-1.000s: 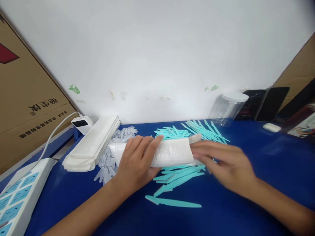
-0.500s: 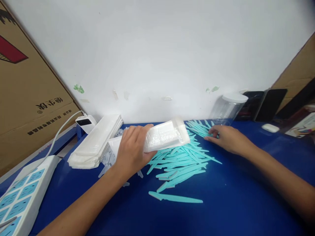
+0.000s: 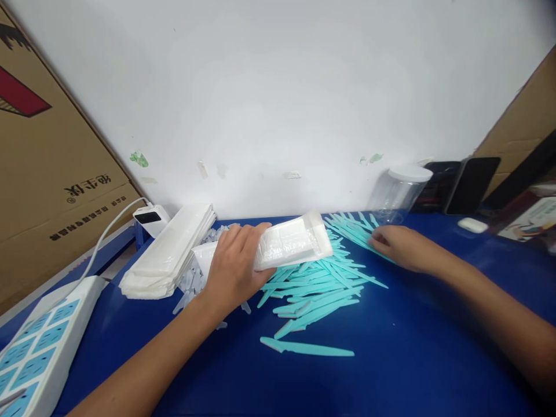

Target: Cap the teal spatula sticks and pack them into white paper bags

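Note:
My left hand [image 3: 237, 263] is closed around a long, clear-and-white plastic bag [image 3: 291, 243], which is raised and tilted above the table. Under and beside it spreads a heap of turquoise eyebrow razors [image 3: 319, 281]; a single turquoise razor [image 3: 308, 348] lies apart in front. At the back right of the heap, my right hand [image 3: 397, 246] has its fingers pinched on a turquoise razor [image 3: 383, 253], whose end shows below the hand. Small translucent plastic pieces [image 3: 189, 284] lie partly hidden behind my left hand.
A stack of white plastic bags [image 3: 169, 249] lies left, near a white device with a dark screen [image 3: 151, 219]. A white power strip [image 3: 82, 313] is at front left. Against the back wall stand a clear jar [image 3: 402, 194] and a phone [image 3: 472, 185]. A white case [image 3: 472, 225] lies nearby.
My right hand's fingers have closed on a turquoise razor, and its end now shows under the hand. The left hand still holds the bag in nearly the same place.

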Demonstrator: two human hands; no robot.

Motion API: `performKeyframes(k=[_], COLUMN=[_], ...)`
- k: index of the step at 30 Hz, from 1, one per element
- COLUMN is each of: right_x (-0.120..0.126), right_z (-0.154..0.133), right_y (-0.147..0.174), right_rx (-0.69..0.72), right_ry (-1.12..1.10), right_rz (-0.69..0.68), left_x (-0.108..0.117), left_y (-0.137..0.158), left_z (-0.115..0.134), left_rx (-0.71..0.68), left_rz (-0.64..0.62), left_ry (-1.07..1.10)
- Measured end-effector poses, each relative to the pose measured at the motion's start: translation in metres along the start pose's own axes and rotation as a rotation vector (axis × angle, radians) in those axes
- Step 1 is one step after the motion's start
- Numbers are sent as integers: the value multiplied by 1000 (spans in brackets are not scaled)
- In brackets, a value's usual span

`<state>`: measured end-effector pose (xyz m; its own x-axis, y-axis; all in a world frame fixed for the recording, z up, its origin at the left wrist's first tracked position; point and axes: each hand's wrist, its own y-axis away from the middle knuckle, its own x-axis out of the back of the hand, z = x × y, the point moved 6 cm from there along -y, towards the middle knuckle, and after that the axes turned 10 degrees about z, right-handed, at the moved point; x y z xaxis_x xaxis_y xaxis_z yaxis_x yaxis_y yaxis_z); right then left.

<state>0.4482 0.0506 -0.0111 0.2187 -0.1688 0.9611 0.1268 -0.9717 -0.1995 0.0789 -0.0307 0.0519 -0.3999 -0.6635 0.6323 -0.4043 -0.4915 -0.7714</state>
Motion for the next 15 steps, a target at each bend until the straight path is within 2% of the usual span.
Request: performKeyframes(k=[4,7,10,12,15], right_x=[5,19,41,53,63], right_z=[-2,-5,-19,-37,-59], right_y=[-1,0,8,15,25], right_rx=[55,56,95,184,277], right_ry=[23,14,-167,-341,-460], right_rz=[20,138,254,231,169], left_x=[-1,-1,-3,-4,-5], left_y=[0,0,-1,-1,-1], left_z=[-2,-3,-5,-8,-9], left_rx=[-2,-12,-8,7,12], left_rz=[-13,-26,-50,-66,-67], left_ry=[-10,-22,-42,-50,-49])
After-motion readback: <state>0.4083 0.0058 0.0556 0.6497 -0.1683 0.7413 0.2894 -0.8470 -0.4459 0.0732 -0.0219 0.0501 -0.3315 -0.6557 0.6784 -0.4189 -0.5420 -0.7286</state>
